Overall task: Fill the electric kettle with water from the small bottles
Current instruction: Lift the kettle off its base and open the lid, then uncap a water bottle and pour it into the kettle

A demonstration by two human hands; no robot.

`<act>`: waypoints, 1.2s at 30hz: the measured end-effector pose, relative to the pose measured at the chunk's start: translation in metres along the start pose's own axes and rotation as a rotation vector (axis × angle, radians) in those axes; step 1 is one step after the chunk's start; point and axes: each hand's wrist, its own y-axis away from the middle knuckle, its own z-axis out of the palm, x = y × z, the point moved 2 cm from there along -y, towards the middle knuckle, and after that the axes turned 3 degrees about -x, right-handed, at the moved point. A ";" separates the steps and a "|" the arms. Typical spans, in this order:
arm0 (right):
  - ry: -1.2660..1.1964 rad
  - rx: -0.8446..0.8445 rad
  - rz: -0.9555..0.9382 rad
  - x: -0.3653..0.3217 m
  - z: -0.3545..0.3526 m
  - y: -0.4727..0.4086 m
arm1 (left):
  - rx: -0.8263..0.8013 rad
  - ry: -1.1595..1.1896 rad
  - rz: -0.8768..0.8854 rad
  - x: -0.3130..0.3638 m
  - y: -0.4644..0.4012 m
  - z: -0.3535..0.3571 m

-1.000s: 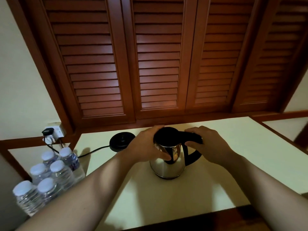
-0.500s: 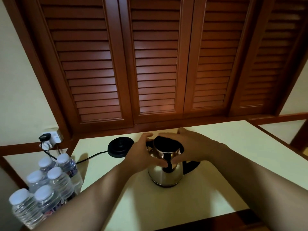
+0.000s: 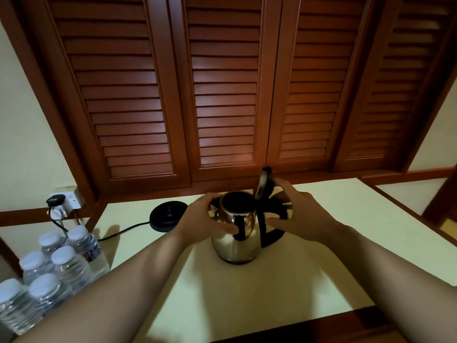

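The kettle (image 3: 236,240) stands near the middle of the counter (image 3: 333,280), off its base (image 3: 168,216), lid (image 3: 264,182) tipped upright; its inside looks dark, contents unclear. The left hand (image 3: 205,217) cups the steel body. The right hand (image 3: 300,214) wraps loosely around the black handle (image 3: 274,229), fingers spread. Six capped bottles (image 3: 49,273), apparently full, cluster at the counter's left edge.
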 end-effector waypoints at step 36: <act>0.310 -0.428 -0.318 -0.081 0.242 0.022 | 0.831 -0.282 -0.542 -0.046 0.263 -0.035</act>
